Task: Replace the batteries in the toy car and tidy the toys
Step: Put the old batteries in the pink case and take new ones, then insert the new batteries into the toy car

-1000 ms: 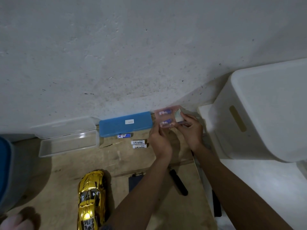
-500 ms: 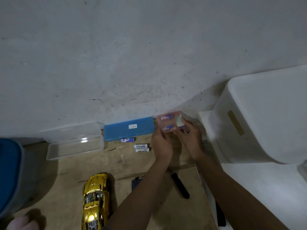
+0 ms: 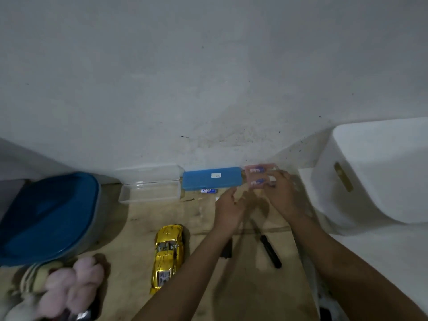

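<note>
A pale wooden surface (image 3: 136, 242), scuffed and dimly lit, runs up to a stained grey-white wall (image 3: 208, 77). Along its far edge lie an open clear plastic case (image 3: 149, 193), then a closed blue case (image 3: 212, 179) with a loose battery (image 3: 209, 191) just in front of it. At the right end of that edge is the pink battery case (image 3: 256, 176) with two batteries showing through it. The right hand (image 3: 283, 195) grips this case at its right end, fingers curled over it, though the hand is blurred. The left hand (image 3: 228, 209) is just beside it and apart from the case, fingers relaxed and holding nothing. The gold toy car (image 3: 169, 253) lies lengthwise near the middle, left of the left forearm. A black screwdriver (image 3: 269, 251) lies between the two forearms. A blue-lidded bin (image 3: 46, 216) stands at the left edge, with plush toys (image 3: 69, 288) heaped at the near left corner. A white storage bin (image 3: 375, 172) stands beyond the right edge on a white floor (image 3: 382, 251).
</note>
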A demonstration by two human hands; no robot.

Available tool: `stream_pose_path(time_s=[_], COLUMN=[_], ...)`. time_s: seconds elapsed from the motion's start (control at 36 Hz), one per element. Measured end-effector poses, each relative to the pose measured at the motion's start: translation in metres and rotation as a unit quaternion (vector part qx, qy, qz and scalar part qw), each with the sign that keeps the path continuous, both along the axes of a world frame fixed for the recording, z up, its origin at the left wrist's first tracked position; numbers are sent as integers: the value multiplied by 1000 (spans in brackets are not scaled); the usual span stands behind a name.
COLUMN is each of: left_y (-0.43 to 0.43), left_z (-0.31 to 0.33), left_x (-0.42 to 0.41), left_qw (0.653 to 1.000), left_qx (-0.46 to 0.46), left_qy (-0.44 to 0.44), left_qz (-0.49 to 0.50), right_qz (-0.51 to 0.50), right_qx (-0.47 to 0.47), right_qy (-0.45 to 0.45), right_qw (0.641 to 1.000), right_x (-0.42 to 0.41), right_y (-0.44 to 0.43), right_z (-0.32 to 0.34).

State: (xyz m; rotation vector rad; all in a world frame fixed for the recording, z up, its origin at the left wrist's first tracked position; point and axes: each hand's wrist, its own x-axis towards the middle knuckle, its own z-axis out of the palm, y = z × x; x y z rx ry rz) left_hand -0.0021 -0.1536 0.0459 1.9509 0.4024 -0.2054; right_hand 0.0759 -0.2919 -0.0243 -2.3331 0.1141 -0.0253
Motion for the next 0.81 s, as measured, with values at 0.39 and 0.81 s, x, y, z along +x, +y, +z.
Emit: stream_pose_path(time_s=[0.39,0.81], left_y=[120,174], left_z=[-44,-58], left_x=[-113,-119], left_qw=[911,986], left_qx=[362,76], left_qy=[196,112], left_qz=[-5,94], right_qz=[234,211], right_qx=[-72,-242], right_qy=[14,-1], right_qw=[970,947], right_x=[-33,-23], right_y=[115,157], right_z=[1,-18])
